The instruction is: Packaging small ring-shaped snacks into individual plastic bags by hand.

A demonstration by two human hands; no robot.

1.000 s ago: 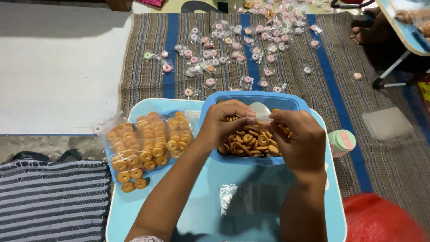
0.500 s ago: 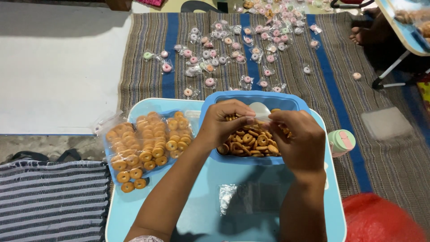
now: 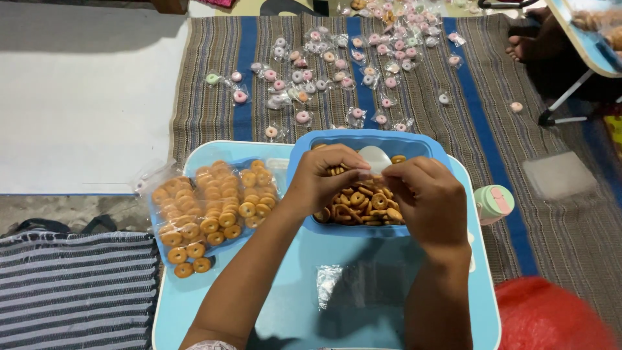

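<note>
My left hand (image 3: 322, 178) and my right hand (image 3: 424, 198) meet over a blue tub (image 3: 363, 139) of small ring-shaped biscuits (image 3: 359, 204). Between the fingertips of both hands I hold a small clear plastic bag (image 3: 370, 174). A white scoop (image 3: 376, 157) lies in the tub just behind my fingers. To the left, on the light blue table (image 3: 311, 259), lie filled clear bags of ring biscuits (image 3: 207, 214).
Several small wrapped pink and white ring sweets (image 3: 350, 58) are scattered over a striped mat (image 3: 214, 84). A green and pink small container (image 3: 494, 202) stands right of the table. A red thing (image 3: 551, 317) sits bottom right. Another person's foot (image 3: 525, 42) and a table leg are top right.
My hands have shifted only slightly over the tub, still working the little bag between the fingertips.
</note>
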